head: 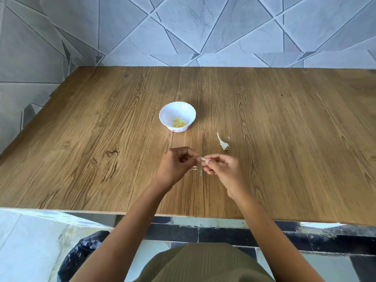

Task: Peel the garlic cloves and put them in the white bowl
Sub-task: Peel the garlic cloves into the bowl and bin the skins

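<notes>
Olive clothing (203, 263) lies nearest; over the wooden table (81, 139), left hand (176, 161) and right hand (221, 165), fingers curled, pinch opposite ends of one tiny, light, likely slippery garlic clove (202, 159), with the white bowl (168, 110) of peeled cloves (179, 122) beyond.

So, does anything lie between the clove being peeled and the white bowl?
Nothing visible. The left hand and right hand pinch the clove; only bare table separates it from the white bowl. The garlic stem lies off to the right, peel scraps below the hands.
</notes>
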